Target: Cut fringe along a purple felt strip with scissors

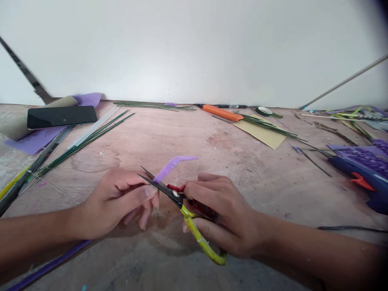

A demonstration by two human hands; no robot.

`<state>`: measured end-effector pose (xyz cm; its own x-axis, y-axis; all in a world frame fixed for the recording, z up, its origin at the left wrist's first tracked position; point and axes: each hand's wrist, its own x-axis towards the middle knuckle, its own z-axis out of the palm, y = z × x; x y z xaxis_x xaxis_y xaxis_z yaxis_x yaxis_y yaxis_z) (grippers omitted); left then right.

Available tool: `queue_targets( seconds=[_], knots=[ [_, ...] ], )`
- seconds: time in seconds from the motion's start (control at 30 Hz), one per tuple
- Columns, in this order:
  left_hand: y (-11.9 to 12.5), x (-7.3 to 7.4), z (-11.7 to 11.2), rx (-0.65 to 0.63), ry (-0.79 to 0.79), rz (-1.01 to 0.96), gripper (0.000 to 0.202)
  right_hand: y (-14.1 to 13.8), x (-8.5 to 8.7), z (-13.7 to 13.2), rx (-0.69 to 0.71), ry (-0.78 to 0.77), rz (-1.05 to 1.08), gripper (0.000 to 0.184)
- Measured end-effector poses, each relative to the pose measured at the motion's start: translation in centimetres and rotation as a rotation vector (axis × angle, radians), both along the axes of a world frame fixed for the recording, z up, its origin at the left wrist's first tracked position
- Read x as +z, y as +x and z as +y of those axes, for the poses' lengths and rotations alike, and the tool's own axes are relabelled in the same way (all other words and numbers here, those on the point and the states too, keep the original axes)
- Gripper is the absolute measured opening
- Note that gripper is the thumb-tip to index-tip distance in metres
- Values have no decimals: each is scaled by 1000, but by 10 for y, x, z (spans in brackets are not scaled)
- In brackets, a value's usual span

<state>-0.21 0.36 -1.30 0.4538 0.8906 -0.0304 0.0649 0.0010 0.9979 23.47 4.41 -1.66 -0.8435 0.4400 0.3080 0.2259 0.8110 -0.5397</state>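
My right hand [224, 214] grips a pair of scissors [197, 232] with yellow and red handles. The dark blades point left and straddle a narrow purple paper strip [174, 165]. Thumb and fingers of my left hand [121, 200] pinch the strip's near end, right beside the blades. Beyond the blades the strip curves up and to the right, its far tip free. Part of the pinched end is hidden by the fingers. Below my left forearm runs a darker purple strip [51, 264] on the table.
On the left lie a black phone [62, 117], purple paper [28, 141] and green wires [91, 139]. At the back are an orange cutter [222, 112], green tape [263, 111] and yellowish paper [263, 135]. A dark blue glue gun [353, 171] rests at right near a black cord [351, 228].
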Motion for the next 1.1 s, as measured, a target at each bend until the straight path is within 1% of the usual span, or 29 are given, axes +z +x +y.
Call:
queue_targets(
  seconds=[0.17, 0.3, 0.53, 0.67, 1.1],
  knots=[
    [-2, 0, 0, 8, -70, -49, 32, 0, 0, 0, -4, 3, 8, 24],
    [-3, -1, -1, -9, -107, -62, 31, -1, 0, 0, -43, 20, 17, 24],
    [-2, -1, -1, 39, -71, -93, 31, -3, 2, -2, -89, 24, 14, 27],
    [-2, -1, 0, 6, -70, -74, 32, -3, 1, -3, -79, 23, -8, 22],
    [-3, -2, 0, -13, -44, -74, 31, -2, 1, -2, -52, -1, -8, 23]
  ],
)
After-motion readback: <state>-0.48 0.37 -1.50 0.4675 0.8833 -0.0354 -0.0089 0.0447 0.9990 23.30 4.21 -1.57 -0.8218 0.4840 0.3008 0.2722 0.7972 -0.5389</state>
